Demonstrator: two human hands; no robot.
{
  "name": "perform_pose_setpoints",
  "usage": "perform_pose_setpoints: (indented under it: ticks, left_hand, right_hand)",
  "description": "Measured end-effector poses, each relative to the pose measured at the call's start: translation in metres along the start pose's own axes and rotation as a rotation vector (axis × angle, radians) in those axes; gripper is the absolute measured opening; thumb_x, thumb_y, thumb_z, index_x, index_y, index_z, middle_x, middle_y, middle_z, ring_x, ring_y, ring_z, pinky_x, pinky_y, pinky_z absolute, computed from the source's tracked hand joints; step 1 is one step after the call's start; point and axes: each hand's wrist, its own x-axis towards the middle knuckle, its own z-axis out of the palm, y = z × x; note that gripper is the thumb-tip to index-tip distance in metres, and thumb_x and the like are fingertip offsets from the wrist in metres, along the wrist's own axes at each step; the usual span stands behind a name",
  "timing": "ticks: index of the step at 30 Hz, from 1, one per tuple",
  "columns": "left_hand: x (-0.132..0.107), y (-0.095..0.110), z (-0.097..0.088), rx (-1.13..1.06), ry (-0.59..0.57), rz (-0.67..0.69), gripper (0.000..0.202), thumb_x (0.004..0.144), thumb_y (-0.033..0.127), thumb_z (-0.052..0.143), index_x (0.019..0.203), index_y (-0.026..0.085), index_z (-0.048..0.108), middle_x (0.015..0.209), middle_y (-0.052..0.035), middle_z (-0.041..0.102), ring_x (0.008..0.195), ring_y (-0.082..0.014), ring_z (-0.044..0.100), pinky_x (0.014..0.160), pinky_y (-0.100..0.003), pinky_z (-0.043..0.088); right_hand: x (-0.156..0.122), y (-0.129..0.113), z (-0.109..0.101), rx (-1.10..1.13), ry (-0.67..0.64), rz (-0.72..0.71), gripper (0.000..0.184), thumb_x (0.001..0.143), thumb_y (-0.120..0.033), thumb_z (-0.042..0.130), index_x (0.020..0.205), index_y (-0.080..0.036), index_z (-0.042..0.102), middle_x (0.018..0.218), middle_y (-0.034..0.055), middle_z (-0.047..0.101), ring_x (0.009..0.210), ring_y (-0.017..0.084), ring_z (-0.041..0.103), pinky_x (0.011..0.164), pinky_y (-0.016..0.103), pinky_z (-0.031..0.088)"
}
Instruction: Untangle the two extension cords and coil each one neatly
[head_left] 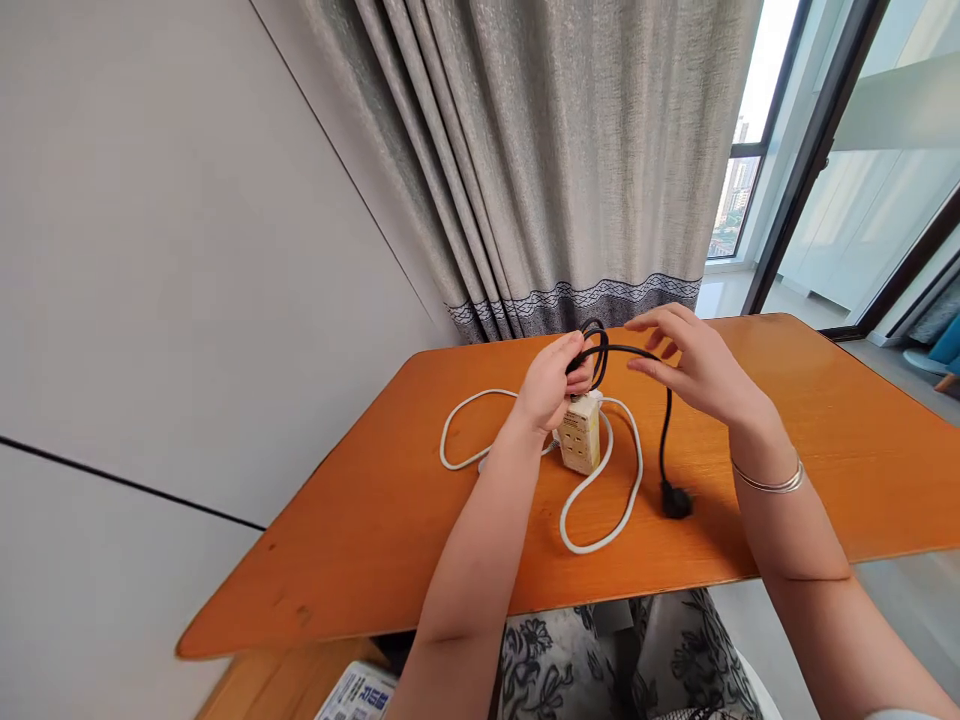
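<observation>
My left hand (556, 380) is closed around a looped black power cord (601, 360), above the middle of the table. From there one length of the cord arches right, passes by the thumb of my right hand (694, 365) and drops to a black plug (676, 501), which looks slightly blurred. The fingers of my right hand are apart and curved; whether they touch the cord I cannot tell. Just below my left hand is a cream power strip (579, 436) with sockets on its face. A white cable (598, 548) lies in loops around it.
The orange-brown wooden table (360, 520) has angled edges. A grey curtain (592, 160) hangs behind it, a pale wall panel (187, 250) stands at left, and a dark-framed glass door (814, 160) at right. A printed box (358, 692) lies below the front edge.
</observation>
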Motion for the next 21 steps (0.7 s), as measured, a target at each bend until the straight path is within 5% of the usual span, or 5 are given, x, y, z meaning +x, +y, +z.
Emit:
perform_pose_setpoints:
  ticks: [4, 12, 21]
  left_hand:
    - [0.005, 0.011, 0.007, -0.1, -0.075, -0.108, 0.042, 0.102, 0.035, 0.046, 0.066, 0.015, 0.049, 0.043, 0.0109, 0.024, 0.035, -0.0024, 0.017, 0.039, -0.013, 0.021]
    - [0.014, 0.01, 0.01, -0.212, -0.181, -0.225, 0.05, 0.106, 0.035, 0.031, 0.064, 0.016, 0.048, 0.044, 0.0098, 0.022, 0.033, -0.0041, 0.019, 0.038, -0.015, 0.025]
    - [0.018, 0.005, 0.006, -0.128, -0.256, -0.208, 0.055, 0.1, 0.056, 0.04, 0.067, 0.015, 0.054, 0.044, 0.0082, 0.029, 0.035, -0.0044, 0.029, 0.041, -0.016, 0.032]
  right_hand:
    - [0.007, 0.004, 0.017, -0.076, 0.064, 0.006, 0.037, 0.101, -0.027, 0.041, 0.133, -0.024, 0.06, 0.132, 0.0102, 0.064, 0.122, 0.023, 0.061, 0.101, 0.04, 0.052]
    - [0.01, 0.013, 0.03, -0.136, 0.002, 0.19, 0.054, 0.099, -0.029, 0.044, 0.153, -0.024, 0.036, 0.135, 0.0118, 0.063, 0.119, 0.028, 0.065, 0.096, 0.047, 0.055]
    - [0.014, 0.025, 0.037, -0.147, 0.062, 0.161, 0.036, 0.096, -0.019, 0.043, 0.129, -0.018, 0.059, 0.118, 0.0139, 0.064, 0.095, 0.024, 0.066, 0.084, 0.038, 0.055]
